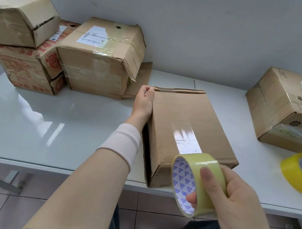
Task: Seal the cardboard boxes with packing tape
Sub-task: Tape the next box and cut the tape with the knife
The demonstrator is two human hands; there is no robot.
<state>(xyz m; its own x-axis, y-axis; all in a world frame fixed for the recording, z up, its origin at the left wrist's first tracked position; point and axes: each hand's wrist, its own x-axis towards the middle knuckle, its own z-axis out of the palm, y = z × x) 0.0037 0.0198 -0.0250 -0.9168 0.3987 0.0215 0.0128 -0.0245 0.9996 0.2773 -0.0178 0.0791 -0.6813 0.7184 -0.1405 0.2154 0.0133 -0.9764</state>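
Gripping a corner of the cardboard box (189,127) with left hand (143,101), right hand (231,199) clutching tape roll (184,177).

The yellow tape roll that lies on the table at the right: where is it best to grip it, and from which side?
Probably from above, by its wall: fingers into the core, thumb on the outer band. The yellow tape roll shows its open core upward toward the camera. The right hand holds the paler roll the same way.
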